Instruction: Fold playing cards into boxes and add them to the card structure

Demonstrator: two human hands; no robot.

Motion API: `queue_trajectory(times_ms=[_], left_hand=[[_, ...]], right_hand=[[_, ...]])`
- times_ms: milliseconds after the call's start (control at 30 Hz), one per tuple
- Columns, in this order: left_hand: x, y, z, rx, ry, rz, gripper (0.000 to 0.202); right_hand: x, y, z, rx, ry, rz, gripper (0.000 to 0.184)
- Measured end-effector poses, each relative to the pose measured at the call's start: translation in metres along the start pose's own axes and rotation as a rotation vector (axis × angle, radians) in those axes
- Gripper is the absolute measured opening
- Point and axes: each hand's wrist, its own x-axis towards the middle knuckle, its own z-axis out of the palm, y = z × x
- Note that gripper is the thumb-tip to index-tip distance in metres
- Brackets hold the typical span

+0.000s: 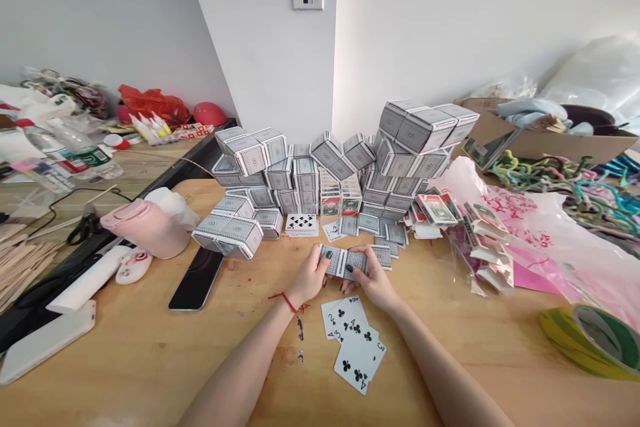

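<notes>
Both hands hold grey-backed playing cards [344, 263] between thumbs and fingers, low over the middle of the table. My left hand [311, 275] pinches the left end, and my right hand [374, 280] grips the right end. Fingers below the cards are partly hidden. Nearer me, face-up club cards [357, 353] lie overlapping. Beyond my hands sits a face-up stack of cards [302, 224], with loose face-down cards [370, 223] to its right. Block shapes built of card backs [250, 167] are piled behind, on the left and on the right.
A dark-screened phone [197, 280] and a pink cup [150, 227] stand left. Opened card boxes [487, 233] and pink-printed plastic [530, 213] lie right, near a roll of yellow-green tape [593, 340]. A cardboard box [590, 140] is at the back right.
</notes>
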Motion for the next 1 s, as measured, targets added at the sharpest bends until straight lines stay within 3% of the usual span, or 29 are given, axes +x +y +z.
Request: queue_trajectory(times_ms=[300, 500, 833, 1000], left_hand=[[0.0, -0.001, 0.004, -0.023, 0.036, 0.016, 0.02], [0.0, -0.003, 0.008, -0.042, 0.039, 0.021, 0.019], [-0.003, 0.001, 0.009, 0.081, 0.096, 0.085, 0.022], [-0.003, 0.006, 0.006, 0.036, 0.087, 0.05, 0.034]], right_hand=[[-0.002, 0.001, 0.007, -0.027, 0.023, -0.053, 0.035], [-0.003, 0.004, 0.009, -0.023, 0.052, -0.04, 0.038], [-0.003, 0.002, 0.014, -0.01, 0.098, -0.079, 0.032], [0.001, 0.001, 0.008, -0.063, 0.106, -0.137, 0.046]])
